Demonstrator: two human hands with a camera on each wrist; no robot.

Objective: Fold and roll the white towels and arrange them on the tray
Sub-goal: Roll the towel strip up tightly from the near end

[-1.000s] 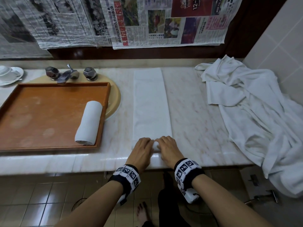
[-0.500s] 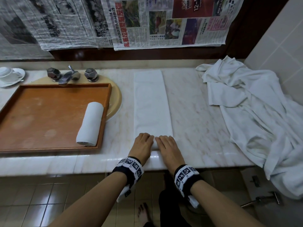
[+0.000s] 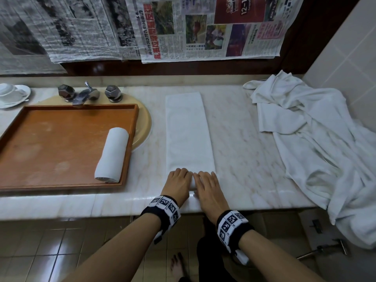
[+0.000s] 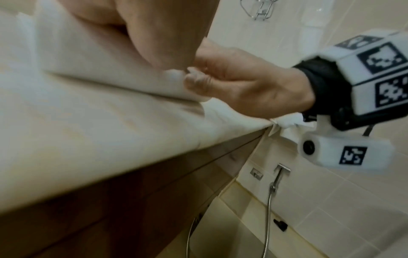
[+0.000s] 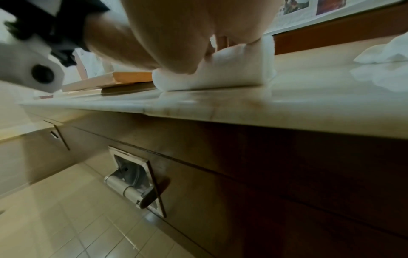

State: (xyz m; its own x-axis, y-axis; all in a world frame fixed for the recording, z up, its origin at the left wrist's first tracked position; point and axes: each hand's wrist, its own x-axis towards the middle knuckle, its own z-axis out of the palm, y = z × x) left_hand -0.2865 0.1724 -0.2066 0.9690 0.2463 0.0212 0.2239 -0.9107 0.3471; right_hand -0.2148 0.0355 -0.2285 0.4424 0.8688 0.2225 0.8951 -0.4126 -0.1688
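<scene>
On the newspaper (image 3: 209, 29) hanging above the counter (image 3: 244, 143), only "12-14" in a red advert is reading clearly. The folded towel (image 3: 187, 131) is lying as a long strip, its length running from the back wall toward the person. Its near end is sitting rolled under the left hand (image 3: 179, 185) and right hand (image 3: 209, 189), both curling over the roll, side by side. A finished rolled towel (image 3: 112, 154) is lying on the tray (image 3: 50, 139), along its right rim.
</scene>
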